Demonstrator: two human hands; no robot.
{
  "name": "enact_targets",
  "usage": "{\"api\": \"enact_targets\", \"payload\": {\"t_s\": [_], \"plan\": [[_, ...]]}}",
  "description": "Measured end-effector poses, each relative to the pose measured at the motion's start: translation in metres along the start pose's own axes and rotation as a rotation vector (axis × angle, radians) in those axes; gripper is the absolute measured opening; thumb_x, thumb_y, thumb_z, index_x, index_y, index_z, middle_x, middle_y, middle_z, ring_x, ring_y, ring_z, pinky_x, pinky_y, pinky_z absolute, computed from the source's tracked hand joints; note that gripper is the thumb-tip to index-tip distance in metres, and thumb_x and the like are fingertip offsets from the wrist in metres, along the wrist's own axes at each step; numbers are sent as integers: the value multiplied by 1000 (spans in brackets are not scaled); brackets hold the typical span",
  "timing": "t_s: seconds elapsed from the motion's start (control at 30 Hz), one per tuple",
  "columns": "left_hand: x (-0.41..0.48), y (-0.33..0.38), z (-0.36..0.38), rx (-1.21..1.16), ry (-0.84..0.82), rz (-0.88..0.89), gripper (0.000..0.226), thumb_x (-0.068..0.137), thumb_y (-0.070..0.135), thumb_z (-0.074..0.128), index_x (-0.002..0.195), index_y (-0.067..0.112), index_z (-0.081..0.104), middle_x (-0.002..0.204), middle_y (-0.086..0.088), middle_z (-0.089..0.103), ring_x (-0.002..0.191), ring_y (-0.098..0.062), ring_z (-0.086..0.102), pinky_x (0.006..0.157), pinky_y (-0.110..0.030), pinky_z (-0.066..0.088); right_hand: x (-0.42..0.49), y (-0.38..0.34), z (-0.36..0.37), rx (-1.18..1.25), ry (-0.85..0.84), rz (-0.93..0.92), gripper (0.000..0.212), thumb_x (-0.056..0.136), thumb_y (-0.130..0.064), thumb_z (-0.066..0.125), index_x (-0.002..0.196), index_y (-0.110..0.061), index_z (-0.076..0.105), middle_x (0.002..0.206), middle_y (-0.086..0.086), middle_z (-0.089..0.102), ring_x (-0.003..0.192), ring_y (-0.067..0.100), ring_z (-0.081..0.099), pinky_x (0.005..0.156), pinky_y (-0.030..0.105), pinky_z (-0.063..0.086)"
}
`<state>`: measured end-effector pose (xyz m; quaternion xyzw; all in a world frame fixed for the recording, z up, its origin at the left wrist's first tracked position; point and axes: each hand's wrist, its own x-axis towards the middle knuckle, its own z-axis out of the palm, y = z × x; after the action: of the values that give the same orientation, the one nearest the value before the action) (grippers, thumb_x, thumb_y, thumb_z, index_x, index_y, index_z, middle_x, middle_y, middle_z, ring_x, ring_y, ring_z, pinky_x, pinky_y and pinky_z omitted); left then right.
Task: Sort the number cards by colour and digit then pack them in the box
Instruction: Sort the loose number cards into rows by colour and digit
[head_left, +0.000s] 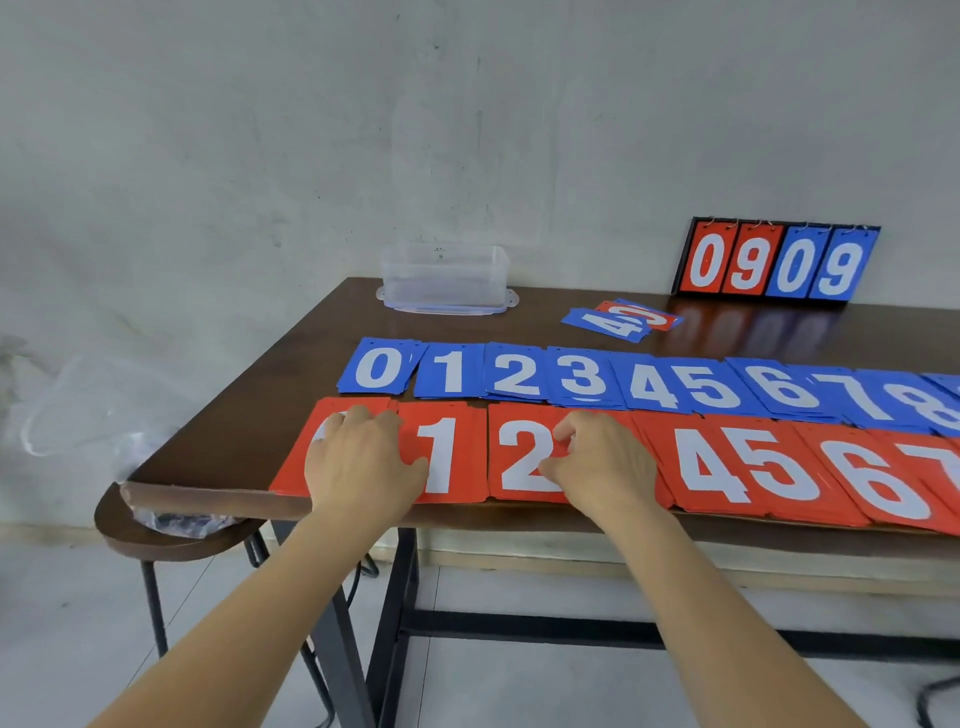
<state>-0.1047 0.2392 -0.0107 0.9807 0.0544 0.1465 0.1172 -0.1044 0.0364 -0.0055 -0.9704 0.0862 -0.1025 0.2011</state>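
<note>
Sorting looks nearly done: a blue row (582, 376) and a red row (737, 467) of piles lie in digit order along the worktop (249, 431), both running out of view on the right. A few loose cards (621, 319) lie behind them, and the clear box (447, 275) at the back edge holds nothing (packing not yet begun). The left hand (358, 457) rests flat on the red row's first pile, fingers relaxed. The right hand (597, 462) lies three piles further along with fingers curled; whether they grip a card I cannot tell.
</note>
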Motion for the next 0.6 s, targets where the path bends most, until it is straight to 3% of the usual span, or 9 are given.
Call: {"api": "enact_targets", "payload": {"t_s": [0.23,0.47,0.6], "plan": [[19,30,5,-109,-5,147,59,89,42,60,142,23,42,136,0,51,128,-21,43,102,-38,40,9,7,-5,55,27,-62,49,88,-35,68,133,-26,51,128,-4,58,115,14,55,87,30,52],[62,82,11,-133,-45,229,65,90,42,60,147,22,35,144,-1,45,135,-23,39,110,-43,30,58,43,-36,-23,86,-20,55,90,-34,64,140,-23,45,136,-1,52,123,18,50,92,34,47],[99,119,20,-154,-30,263,61,90,41,60,144,22,38,137,-1,50,127,-22,45,106,-42,30,107,73,-56,-113,105,5,40,90,-30,64,126,-17,55,123,3,58,109,22,56,77,32,46]]}}
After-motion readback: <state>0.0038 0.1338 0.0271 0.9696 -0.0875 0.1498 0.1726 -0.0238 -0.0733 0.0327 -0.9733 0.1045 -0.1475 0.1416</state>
